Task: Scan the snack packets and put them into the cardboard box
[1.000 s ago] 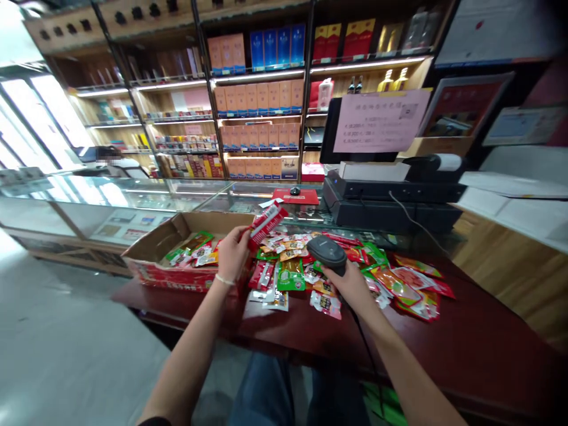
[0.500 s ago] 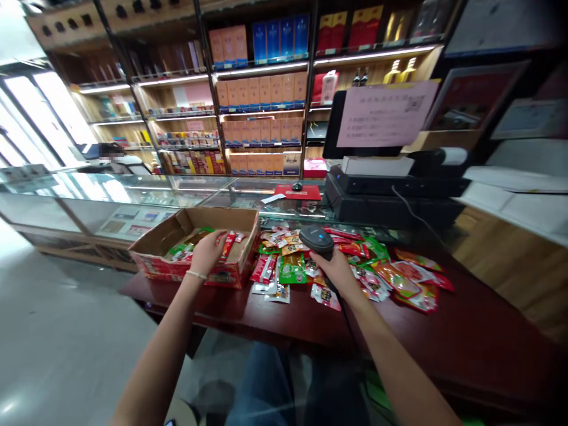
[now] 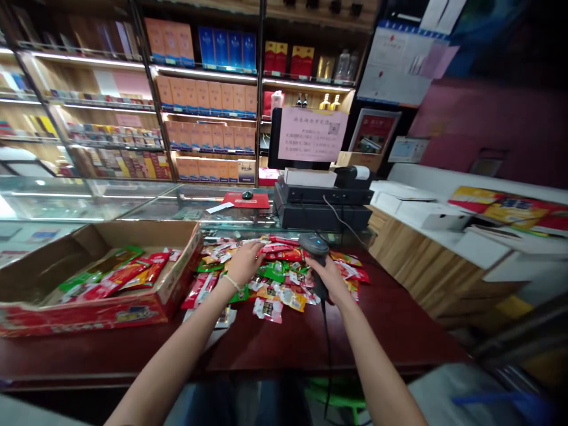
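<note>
We see the left hand (image 3: 243, 264) laid palm-down on the heap of snack packets (image 3: 273, 272) spread across the dark red surface (image 3: 284, 337); whether its grip is clenched on a packet we cannot tell. At 3 o'clock of it, the right hand (image 3: 329, 281) grasps the handle of the barcode scanner (image 3: 313, 244), head uppermost, above the heap. A cardboard box (image 3: 177, 275) holding more packets stands at 9 o'clock of the heap, and the cash register (image 3: 323, 204) at 12 o'clock.
</note>
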`<act>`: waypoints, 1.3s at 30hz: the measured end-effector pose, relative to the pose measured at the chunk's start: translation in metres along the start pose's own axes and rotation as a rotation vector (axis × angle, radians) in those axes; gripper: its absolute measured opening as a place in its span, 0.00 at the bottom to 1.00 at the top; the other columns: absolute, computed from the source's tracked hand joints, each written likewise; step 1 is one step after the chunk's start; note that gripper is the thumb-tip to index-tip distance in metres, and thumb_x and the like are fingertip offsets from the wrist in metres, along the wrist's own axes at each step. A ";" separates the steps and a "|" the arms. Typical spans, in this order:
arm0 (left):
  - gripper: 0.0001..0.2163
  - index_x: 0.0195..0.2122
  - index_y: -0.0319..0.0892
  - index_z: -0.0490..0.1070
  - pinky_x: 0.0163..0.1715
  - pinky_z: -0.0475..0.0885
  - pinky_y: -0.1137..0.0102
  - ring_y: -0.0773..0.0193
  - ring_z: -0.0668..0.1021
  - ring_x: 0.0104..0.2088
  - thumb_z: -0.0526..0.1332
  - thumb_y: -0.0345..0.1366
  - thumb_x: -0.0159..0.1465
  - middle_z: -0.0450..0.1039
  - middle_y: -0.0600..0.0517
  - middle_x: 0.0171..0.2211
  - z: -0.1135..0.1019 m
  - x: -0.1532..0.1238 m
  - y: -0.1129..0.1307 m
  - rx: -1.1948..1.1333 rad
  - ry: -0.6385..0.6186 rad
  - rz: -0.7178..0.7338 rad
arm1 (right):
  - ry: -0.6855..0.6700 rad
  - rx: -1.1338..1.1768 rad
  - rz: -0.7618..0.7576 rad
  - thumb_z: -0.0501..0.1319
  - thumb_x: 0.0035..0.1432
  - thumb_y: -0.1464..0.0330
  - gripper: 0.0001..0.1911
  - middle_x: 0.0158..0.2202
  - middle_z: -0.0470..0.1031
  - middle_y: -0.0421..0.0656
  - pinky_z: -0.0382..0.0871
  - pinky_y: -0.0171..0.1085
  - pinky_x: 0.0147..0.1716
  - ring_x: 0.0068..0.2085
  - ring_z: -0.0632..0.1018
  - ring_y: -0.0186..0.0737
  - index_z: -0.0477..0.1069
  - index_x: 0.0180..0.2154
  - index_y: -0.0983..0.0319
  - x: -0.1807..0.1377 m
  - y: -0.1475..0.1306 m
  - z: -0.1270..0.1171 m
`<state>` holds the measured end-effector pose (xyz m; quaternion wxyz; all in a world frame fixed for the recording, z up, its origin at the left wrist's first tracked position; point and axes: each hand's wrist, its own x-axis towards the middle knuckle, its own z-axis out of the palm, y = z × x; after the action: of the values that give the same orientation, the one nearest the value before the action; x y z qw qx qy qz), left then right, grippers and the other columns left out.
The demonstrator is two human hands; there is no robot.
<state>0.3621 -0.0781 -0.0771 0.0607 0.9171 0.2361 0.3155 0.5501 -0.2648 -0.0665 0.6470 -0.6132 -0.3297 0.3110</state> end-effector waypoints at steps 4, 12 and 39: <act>0.17 0.56 0.39 0.69 0.56 0.68 0.61 0.53 0.73 0.55 0.56 0.37 0.67 0.71 0.42 0.55 0.037 0.024 0.007 0.082 -0.094 -0.010 | -0.042 0.014 -0.029 0.70 0.48 0.53 0.21 0.23 0.73 0.35 0.65 0.32 0.14 0.16 0.71 0.33 0.64 0.34 0.58 0.018 0.002 -0.019; 0.14 0.50 0.37 0.73 0.48 0.69 0.56 0.48 0.73 0.48 0.58 0.34 0.64 0.72 0.39 0.45 0.055 0.029 0.014 0.315 -0.185 -0.072 | -0.050 0.048 -0.046 0.69 0.49 0.53 0.20 0.21 0.72 0.34 0.61 0.30 0.11 0.14 0.66 0.29 0.64 0.32 0.58 0.044 0.021 -0.010; 0.21 0.55 0.49 0.73 0.62 0.63 0.51 0.56 0.67 0.63 0.48 0.26 0.69 0.71 0.46 0.58 0.027 -0.050 -0.080 0.055 0.405 -0.071 | -0.249 -0.075 0.071 0.68 0.50 0.52 0.20 0.16 0.66 0.33 0.61 0.31 0.13 0.14 0.67 0.32 0.63 0.30 0.58 0.004 0.052 0.040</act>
<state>0.3123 -0.0302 -0.1465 -0.0019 0.8273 0.2839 0.4847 0.5207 -0.2353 -0.1170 0.5661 -0.6050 -0.3970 0.3948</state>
